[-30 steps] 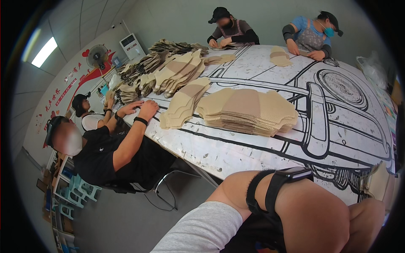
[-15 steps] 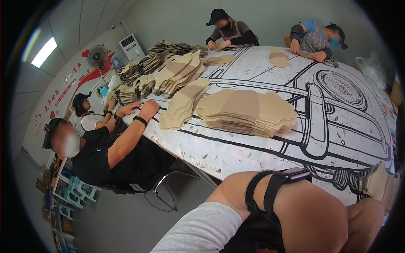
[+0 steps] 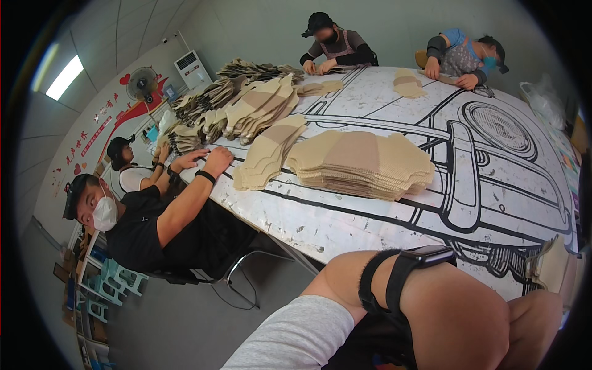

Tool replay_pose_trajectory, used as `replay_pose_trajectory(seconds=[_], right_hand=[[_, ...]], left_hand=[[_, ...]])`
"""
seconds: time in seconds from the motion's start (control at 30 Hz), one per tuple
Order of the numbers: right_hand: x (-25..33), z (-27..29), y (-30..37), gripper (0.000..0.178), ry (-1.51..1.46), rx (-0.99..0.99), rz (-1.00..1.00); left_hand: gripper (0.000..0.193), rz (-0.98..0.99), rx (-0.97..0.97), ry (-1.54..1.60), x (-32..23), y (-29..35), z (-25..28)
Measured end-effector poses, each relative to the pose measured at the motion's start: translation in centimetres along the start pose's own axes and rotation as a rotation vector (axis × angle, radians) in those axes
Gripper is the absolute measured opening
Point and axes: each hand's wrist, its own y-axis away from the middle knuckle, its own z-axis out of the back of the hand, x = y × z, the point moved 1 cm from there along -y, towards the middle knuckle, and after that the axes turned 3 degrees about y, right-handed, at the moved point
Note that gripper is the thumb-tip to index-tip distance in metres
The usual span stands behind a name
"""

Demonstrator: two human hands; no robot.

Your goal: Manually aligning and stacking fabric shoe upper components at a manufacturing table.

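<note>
My left hand fills the lower right, large and close, with a black strap and a smartwatch at the wrist and a grey sleeve behind. Its back faces up and its fingers are hidden. Beyond it, at the right rim, shows a patch of skin that appears to be part of my right hand, its fingers out of sight. Close by, upright beige fabric pieces stand at the table's edge; whether a hand touches them I cannot tell. Farther off lies a neat stack of beige fabric pieces with a brown middle band.
A smaller fanned stack and a big heap of fabric pieces cover the white, black-line-printed table at left. A co-worker in black rests both hands on its edge. Two others handle pieces across; another sits farther left.
</note>
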Motion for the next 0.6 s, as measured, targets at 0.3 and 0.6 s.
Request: replay_pose_trajectory(seconds=[0.3, 0.6], right_hand=[[-0.4, -0.2, 0.1, 0.022, 0.191, 0.038, 0.123], [0.2, 0.6, -0.1, 0.023, 0.134, 0.076, 0.089]], left_hand=[[0.022, -0.046, 0.058, 0.022, 0.3, -0.4, 0.1], [0.022, -0.081, 0.112, 0.049, 0.7, -0.6, 0.3]])
